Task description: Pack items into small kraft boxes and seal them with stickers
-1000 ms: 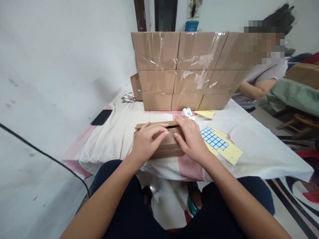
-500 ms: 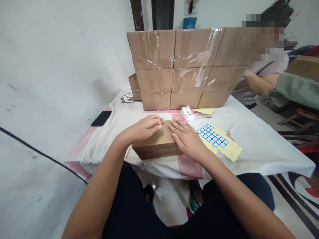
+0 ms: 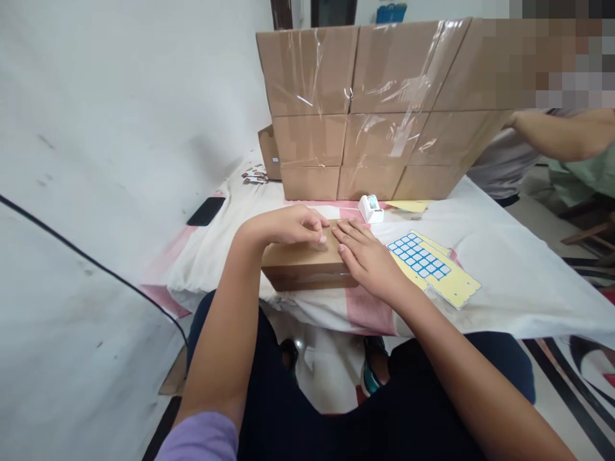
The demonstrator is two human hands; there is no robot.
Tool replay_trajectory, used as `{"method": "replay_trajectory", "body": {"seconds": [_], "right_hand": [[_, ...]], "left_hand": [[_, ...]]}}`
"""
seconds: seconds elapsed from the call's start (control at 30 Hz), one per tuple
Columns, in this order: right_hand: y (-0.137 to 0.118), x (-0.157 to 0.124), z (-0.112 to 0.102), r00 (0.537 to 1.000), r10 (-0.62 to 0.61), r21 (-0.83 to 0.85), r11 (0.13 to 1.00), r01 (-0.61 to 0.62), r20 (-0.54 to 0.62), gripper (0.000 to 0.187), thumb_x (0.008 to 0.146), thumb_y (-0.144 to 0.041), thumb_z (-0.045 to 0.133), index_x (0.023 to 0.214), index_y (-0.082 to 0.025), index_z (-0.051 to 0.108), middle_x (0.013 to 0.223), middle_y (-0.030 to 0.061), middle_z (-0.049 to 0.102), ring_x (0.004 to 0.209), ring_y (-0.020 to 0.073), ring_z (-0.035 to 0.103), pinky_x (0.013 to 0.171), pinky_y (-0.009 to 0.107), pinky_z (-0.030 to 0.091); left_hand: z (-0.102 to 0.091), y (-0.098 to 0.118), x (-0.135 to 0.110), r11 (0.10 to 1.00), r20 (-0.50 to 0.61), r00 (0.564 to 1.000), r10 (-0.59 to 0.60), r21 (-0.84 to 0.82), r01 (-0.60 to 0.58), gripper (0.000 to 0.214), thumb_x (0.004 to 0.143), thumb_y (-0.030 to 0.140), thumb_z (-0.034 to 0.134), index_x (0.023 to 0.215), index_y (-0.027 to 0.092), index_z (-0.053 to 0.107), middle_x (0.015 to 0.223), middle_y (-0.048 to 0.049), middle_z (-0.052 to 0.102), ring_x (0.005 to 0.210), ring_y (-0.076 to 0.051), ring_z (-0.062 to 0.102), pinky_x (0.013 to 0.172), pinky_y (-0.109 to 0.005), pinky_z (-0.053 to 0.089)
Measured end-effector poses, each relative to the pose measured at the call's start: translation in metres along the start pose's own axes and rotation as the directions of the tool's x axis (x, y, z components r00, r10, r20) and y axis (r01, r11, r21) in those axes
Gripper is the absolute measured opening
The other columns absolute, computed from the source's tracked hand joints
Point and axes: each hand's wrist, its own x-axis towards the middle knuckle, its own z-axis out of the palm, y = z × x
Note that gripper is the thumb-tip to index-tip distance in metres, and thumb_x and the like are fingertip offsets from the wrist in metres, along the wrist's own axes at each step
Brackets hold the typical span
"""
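Observation:
A small brown cardboard box lies in front of me near the table's front edge. My right hand rests flat on the right part of its top, fingers stretched out. Over the middle of the box top, my left hand is bent at the wrist, with thumb and forefinger pinched together. Whatever small thing may be between those fingertips is too unclear to name. Just right of the box lies a yellow sheet with a grid of white, blue-edged labels.
A tall stack of taped cardboard boxes stands at the back. Before it sit a small white device and a yellow paper. A black phone lies at left. Another person's arm shows at right.
My left hand has shifted right across the box top and its wrist bends more, fingers now pinched. My right hand stays flat on the box. The camera view has tilted down and left.

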Motion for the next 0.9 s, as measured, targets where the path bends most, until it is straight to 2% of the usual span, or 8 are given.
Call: {"method": "replay_trajectory", "body": {"seconds": [0.13,0.23,0.43,0.53,0.63,0.9], "right_hand": [[0.0016,0.0003,0.0004,1.000,0.015,0.029,0.999,-0.015,0.001,0.050,0.106,-0.035,0.033,0.148,-0.019,0.054,0.156,0.0086,0.049,0.151,0.0309,0.034,0.124,0.058,0.029],[0.0029,-0.0003,0.0003,1.000,0.018,0.042,0.999,-0.019,0.018,0.051,0.107,-0.038,0.032,0.149,-0.018,0.053,0.157,0.0095,0.047,0.151,0.0320,0.032,0.124,0.060,0.028],[0.0040,-0.0003,0.0005,1.000,0.004,0.060,0.998,-0.005,0.008,0.052,0.107,-0.041,0.030,0.149,-0.019,0.053,0.157,0.0086,0.047,0.152,0.0310,0.031,0.125,0.059,0.027],[0.0032,0.0002,0.0001,1.000,-0.001,0.054,0.999,0.001,0.009,0.054,0.108,-0.041,0.029,0.147,-0.015,0.054,0.156,0.0104,0.048,0.151,0.0301,0.032,0.125,0.057,0.026],[0.0025,0.0004,-0.0002,1.000,-0.003,0.060,0.998,0.003,0.003,0.052,0.108,-0.041,0.030,0.147,-0.018,0.054,0.156,0.0092,0.048,0.151,0.0299,0.033,0.125,0.058,0.026],[0.0022,0.0006,-0.0005,1.000,0.002,0.067,0.998,-0.002,0.002,0.052,0.107,-0.041,0.030,0.147,-0.018,0.055,0.156,0.0099,0.049,0.151,0.0304,0.033,0.124,0.059,0.027]], "left_hand": [[-0.0002,-0.0090,0.0029,1.000,0.024,0.999,-0.021,0.023,0.021,0.027,0.081,0.045,0.062,0.083,0.023,0.078,0.139,-0.0065,0.065,0.127,-0.027,0.058,0.105,-0.035,0.043],[-0.0010,-0.0087,0.0032,0.999,-0.014,1.000,0.009,0.035,-0.009,0.026,0.080,0.044,0.061,0.080,0.023,0.077,0.132,-0.0042,0.068,0.123,-0.026,0.059,0.103,-0.034,0.043],[-0.0025,0.0000,-0.0003,1.000,-0.016,1.000,0.024,-0.018,-0.024,0.024,0.078,0.042,0.064,0.075,0.020,0.074,0.110,-0.0042,0.073,0.106,-0.026,0.065,0.093,-0.032,0.047],[-0.0026,-0.0008,0.0004,0.999,0.005,1.000,0.000,0.032,0.000,0.024,0.078,0.043,0.065,0.074,0.020,0.073,0.109,-0.0052,0.073,0.107,-0.027,0.064,0.094,-0.033,0.045],[-0.0020,-0.0033,0.0021,0.998,0.037,0.999,-0.022,0.067,0.019,0.025,0.078,0.044,0.064,0.078,0.021,0.075,0.107,-0.0057,0.073,0.109,-0.027,0.064,0.096,-0.034,0.044],[0.0013,-0.0061,0.0049,0.997,0.024,0.998,-0.057,0.045,0.056,0.023,0.077,0.041,0.066,0.082,0.021,0.075,0.111,-0.0057,0.073,0.111,-0.026,0.063,0.101,-0.035,0.042]]}}
